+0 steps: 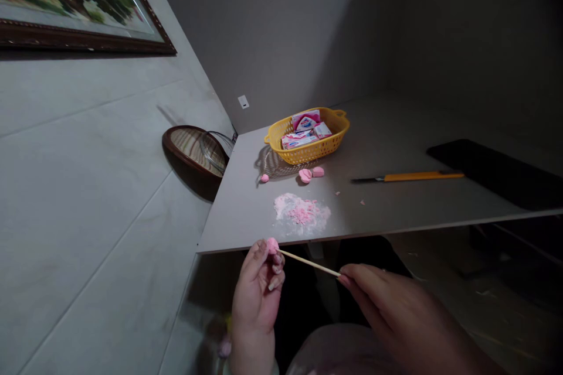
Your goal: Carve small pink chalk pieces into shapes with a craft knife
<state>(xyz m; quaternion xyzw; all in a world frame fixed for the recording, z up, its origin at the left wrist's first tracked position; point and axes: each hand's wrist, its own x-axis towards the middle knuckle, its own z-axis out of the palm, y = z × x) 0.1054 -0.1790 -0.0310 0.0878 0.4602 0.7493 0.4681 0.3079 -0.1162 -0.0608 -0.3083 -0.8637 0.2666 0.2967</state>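
My left hand (261, 281) pinches a small pink ball (272, 245), which looks like soap or dough, just in front of the table edge. A thin wooden stick (310, 262) is closed in the fingertips of my right hand (387, 299). Its far end meets the ball; whether the tip is inside or only touching, I cannot tell. Beyond my hands, a pile of pink crumbs and powder (302, 212) lies on the table. Behind it are two larger pink pieces (310, 174) and a smaller pink ball (264, 178).
A yellow plastic basket (288, 155) with several pink-and-white boxes (303, 132) stands at the back of the grey table (240, 205). Farther right lie a knife with an orange handle (416, 176) and a dark flat object (497, 173). A brown-rimmed round object (193, 158) leans left, by the wall.
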